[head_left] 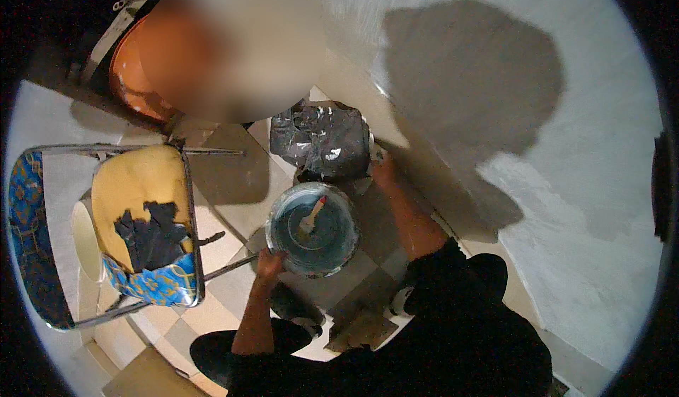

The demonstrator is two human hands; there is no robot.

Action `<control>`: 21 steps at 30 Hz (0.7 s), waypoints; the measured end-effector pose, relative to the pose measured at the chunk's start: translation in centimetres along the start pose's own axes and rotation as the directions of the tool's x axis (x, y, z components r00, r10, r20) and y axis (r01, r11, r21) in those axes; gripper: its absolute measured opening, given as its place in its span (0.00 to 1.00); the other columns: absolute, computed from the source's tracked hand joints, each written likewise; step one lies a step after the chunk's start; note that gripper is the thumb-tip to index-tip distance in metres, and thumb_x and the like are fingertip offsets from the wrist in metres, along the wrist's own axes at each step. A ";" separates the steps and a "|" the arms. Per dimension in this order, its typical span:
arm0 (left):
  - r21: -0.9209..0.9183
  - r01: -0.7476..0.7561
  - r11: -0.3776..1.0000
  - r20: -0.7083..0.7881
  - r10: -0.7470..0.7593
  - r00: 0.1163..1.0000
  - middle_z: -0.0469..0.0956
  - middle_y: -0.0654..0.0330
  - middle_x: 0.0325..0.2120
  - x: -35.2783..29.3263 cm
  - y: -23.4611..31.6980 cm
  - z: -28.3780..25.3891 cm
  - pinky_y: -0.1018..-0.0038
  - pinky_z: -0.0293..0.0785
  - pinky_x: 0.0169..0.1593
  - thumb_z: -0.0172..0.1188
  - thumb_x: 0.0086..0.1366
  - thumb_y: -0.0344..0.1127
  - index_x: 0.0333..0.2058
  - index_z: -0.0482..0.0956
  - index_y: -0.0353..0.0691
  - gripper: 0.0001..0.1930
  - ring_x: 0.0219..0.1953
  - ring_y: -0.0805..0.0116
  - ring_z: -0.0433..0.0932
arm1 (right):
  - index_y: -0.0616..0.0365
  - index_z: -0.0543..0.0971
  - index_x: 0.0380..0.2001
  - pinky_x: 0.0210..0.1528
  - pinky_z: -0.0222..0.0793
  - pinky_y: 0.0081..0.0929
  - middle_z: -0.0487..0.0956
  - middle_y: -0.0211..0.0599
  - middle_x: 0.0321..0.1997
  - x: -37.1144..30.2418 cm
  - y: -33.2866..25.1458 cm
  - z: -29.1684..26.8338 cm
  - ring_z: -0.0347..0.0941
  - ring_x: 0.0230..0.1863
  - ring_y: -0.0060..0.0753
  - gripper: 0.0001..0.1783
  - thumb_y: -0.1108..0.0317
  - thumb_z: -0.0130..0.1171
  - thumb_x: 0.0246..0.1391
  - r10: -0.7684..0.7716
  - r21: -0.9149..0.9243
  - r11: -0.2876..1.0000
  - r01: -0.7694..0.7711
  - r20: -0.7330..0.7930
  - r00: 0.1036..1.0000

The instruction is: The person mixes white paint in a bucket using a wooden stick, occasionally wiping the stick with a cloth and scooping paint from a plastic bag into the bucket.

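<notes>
A round grey bucket stands on the tiled floor between my legs, its inside smeared with pale residue. A paintbrush with a light handle and reddish tip lies inside it. My left hand is closed on the bucket's near-left rim. Just beyond the bucket is a bulky thing wrapped in black plastic, spotted with white paint. My right hand is closed at the right edge of this wrapped thing; its fingertips are partly hidden.
To the left, a metal-framed chair with a torn yellow seat carries black scraps. An orange tub stands at the far left, partly blurred. A pale painted wall rises along the right, with shadows on it. My shoes flank the bucket's near side.
</notes>
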State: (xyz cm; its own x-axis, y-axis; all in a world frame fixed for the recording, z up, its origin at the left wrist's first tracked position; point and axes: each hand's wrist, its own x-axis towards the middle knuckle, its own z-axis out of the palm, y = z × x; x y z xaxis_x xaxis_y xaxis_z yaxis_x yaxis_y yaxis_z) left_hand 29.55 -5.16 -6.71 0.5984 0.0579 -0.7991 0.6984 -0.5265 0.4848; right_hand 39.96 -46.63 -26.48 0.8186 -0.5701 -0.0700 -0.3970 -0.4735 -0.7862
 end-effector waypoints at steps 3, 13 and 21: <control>0.166 -0.307 0.937 0.155 0.282 0.947 0.74 0.45 0.48 5.3 -1.2 2.4 0.62 0.78 0.45 0.59 0.62 0.39 0.51 0.75 0.40 0.19 0.51 0.50 0.74 | 0.63 0.71 0.54 0.57 0.66 0.43 0.77 0.53 0.51 4.9 4.1 -1.8 0.73 0.54 0.54 0.23 0.68 0.55 0.54 0.044 -0.029 0.999 -0.045 -0.013 0.999; -0.053 -0.326 0.944 -0.323 0.293 0.900 0.82 0.50 0.35 7.8 -1.5 0.5 0.66 0.77 0.38 0.61 0.56 0.33 0.52 0.72 0.34 0.24 0.35 0.61 0.81 | 0.57 0.78 0.48 0.53 0.69 0.38 0.81 0.46 0.47 1.9 -2.6 -0.8 0.76 0.49 0.47 0.20 0.72 0.60 0.48 0.144 0.019 0.989 -0.146 0.061 0.988; -0.069 -0.476 0.877 -0.465 0.393 0.793 0.78 0.41 0.43 4.1 2.8 1.1 0.64 0.78 0.39 0.65 0.53 0.32 0.51 0.71 0.36 0.25 0.36 0.52 0.81 | 0.58 0.77 0.48 0.48 0.71 0.35 0.80 0.46 0.45 3.7 -4.6 -2.6 0.76 0.46 0.46 0.22 0.75 0.61 0.47 0.043 -0.021 0.999 -0.040 0.120 0.992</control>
State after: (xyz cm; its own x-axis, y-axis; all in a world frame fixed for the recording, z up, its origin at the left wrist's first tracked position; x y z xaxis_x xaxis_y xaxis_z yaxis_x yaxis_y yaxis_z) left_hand 33.55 -7.35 -9.00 0.9319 0.2334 -0.2776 0.3550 -0.4304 0.8299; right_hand 43.69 -48.32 -21.53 0.8448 -0.5053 -0.1763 -0.4382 -0.4640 -0.7698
